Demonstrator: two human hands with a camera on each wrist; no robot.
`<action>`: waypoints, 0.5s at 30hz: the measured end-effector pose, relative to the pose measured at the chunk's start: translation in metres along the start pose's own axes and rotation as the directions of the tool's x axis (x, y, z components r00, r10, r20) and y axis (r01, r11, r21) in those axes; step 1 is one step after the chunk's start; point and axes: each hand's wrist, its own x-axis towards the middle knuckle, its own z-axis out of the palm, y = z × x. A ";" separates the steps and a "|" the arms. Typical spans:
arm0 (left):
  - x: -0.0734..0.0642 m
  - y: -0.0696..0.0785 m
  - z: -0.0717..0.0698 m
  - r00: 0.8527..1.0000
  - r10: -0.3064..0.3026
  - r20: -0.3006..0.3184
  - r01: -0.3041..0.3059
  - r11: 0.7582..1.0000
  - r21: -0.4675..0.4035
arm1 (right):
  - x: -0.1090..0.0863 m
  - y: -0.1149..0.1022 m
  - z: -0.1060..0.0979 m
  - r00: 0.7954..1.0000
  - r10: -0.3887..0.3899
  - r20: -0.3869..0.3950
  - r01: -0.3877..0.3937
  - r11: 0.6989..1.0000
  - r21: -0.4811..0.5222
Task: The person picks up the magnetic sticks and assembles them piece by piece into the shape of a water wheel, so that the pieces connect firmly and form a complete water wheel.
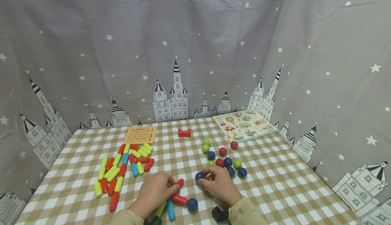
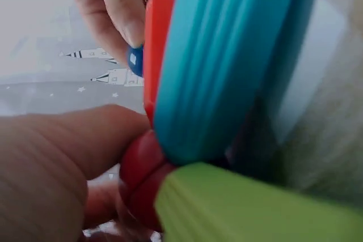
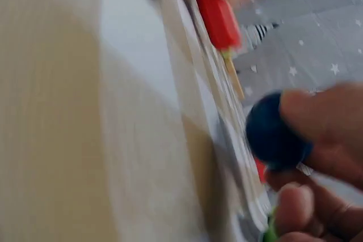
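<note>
- Our right hand pinches a blue ball between thumb and fingers, near the cloth and to the left of the loose balls.
- Our left hand has thumb and fingers closed in a narrow grip on a red ball, where a blue rod and a green rod meet it.
- Just beyond, a red rod runs to a second blue ball and touches it; a further red tip pokes out past the left fingers.
- To handle these well, we judge it best to keep the left pinch firm on the red ball so the rods do not twist, and to hold the pinched ball by its sides, since a smooth ball could slip and roll.
- Farther out, loose balls lie to the right and loose rods to the left on the checked cloth.
- The left hand covers the red ball in the head view, so we cannot tell how firmly the rods are joined to it, nor where the red tip ends.
- The left wrist view cuts off the green rod; the right wrist view is blurred, and we cannot make out any hole in the pinched ball.
</note>
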 end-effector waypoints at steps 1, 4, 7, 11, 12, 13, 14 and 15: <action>0.000 0.000 0.000 1.000 0.024 0.005 -0.024 1.000 -0.010 | 0.001 0.001 0.003 1.000 0.013 0.013 -0.013 0.999 0.036; 0.001 0.001 0.002 0.995 0.093 0.020 -0.092 0.995 -0.031 | 0.002 0.000 0.011 0.999 0.035 0.035 -0.039 0.994 0.101; 0.001 0.002 0.005 0.991 0.134 0.015 -0.134 0.991 -0.021 | 0.002 -0.002 0.017 0.997 0.039 0.064 -0.046 0.992 0.120; 0.002 0.003 0.007 0.992 0.123 0.010 -0.122 0.992 -0.016 | 0.001 -0.004 0.019 0.997 0.004 0.074 -0.009 0.998 0.065; 0.001 0.004 0.007 0.993 0.119 0.012 -0.118 0.993 -0.010 | 0.001 -0.005 0.017 0.999 -0.014 0.050 0.013 0.999 0.031; 0.000 0.004 0.006 0.993 0.115 0.017 -0.115 0.993 0.001 | 0.000 -0.005 0.014 0.999 -0.039 0.011 0.039 0.999 -0.014; -0.001 0.005 0.005 0.993 0.115 0.018 -0.115 0.993 0.018 | -0.001 -0.005 0.010 0.997 -0.055 -0.045 0.051 0.996 -0.073; -0.003 0.006 0.003 0.993 0.114 0.021 -0.114 0.993 0.036 | -0.001 -0.006 0.005 0.992 -0.059 -0.116 0.042 0.989 -0.143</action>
